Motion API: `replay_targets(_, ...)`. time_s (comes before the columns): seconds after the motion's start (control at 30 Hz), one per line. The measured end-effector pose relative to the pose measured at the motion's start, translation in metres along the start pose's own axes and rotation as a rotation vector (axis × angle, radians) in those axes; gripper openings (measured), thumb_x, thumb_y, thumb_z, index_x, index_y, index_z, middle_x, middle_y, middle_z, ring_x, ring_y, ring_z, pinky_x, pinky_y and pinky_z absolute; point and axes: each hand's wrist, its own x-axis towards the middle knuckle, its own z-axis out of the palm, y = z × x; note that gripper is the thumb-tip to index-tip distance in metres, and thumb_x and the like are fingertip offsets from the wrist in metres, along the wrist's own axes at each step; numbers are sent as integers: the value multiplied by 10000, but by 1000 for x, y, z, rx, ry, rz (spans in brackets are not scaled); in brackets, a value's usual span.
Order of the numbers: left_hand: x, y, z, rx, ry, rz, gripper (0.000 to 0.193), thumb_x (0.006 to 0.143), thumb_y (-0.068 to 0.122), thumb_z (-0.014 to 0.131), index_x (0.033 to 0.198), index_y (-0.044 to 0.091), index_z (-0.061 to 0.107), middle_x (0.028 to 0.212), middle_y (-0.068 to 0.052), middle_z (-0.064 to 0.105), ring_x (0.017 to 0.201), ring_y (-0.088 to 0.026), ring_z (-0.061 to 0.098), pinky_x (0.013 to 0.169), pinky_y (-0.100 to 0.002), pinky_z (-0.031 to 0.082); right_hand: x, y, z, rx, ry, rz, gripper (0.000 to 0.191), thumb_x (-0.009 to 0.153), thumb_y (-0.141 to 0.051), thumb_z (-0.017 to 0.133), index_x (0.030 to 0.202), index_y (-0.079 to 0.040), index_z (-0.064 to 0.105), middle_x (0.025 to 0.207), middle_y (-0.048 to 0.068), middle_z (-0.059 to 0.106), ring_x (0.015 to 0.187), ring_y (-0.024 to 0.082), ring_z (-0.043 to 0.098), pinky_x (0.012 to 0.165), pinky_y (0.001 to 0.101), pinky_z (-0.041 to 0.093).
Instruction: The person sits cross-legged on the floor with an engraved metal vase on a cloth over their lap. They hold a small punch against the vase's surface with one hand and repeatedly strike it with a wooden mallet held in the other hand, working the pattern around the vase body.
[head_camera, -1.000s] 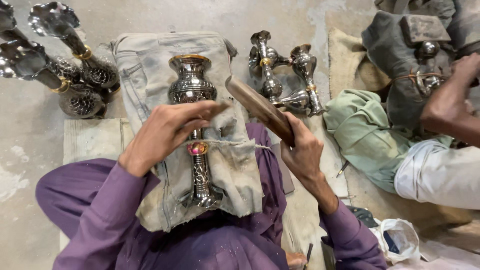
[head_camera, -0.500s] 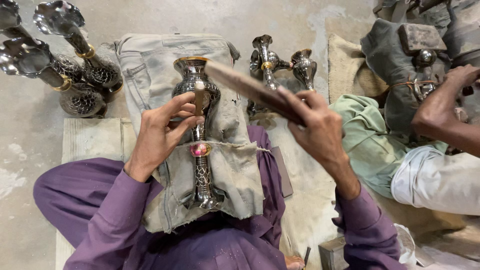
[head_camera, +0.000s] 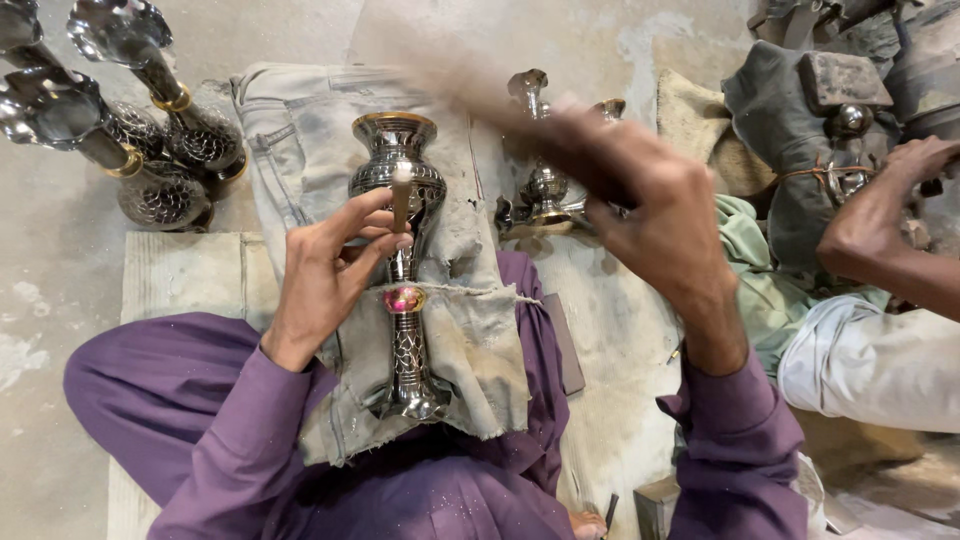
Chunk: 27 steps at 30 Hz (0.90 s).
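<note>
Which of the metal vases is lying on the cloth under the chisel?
The silver vase with the pink band, lying on the grey cloth across the lap, left hand holding a small chisel on it. The other vases at top left stand on the floor.

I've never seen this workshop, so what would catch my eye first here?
First, the engraved metal vase lying on worn grey cloth across the person's lap, in the centre. The left hand pinches a small punch against it, while the right hand swings a blurred mallet above. More shiny vases stand at upper left.
</note>
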Motion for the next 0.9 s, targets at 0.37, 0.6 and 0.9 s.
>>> replay_targets(0.37, -15, -6, 13, -133, 209, -168, 447, 945, 58, 775, 1346, 42, 577, 1048, -118, 787, 918, -146, 773, 750, -271, 619, 47, -26, 0, -351, -67, -181, 583, 967, -26, 739, 1454, -325, 625, 1042, -41, 749, 782, 140, 674, 663, 327, 542)
replay_targets(0.6, -9, -2, 6, -50, 182, -119, 440, 941, 66, 787, 1326, 53, 576, 1028, -100, 784, 911, -154, 782, 710, -260, 626, 38, -29, -6, -359, -145, -118, 565, 903, -40, 755, 1420, -250, 667, 981, -15, 737, 738, 157, 658, 624, 349, 513)
replay_targets(0.9, 36, 20, -12, 121, -373, 65, 448, 896, 96, 733, 1334, 93, 635, 948, -97, 788, 854, -180, 798, 700, -320, 605, -58, -4, 52, 218, -93, 571, 457, 942, -265, 789, 1290, -69, 567, 958, 89, 756, 781, 178, 754, 718, 337, 629)
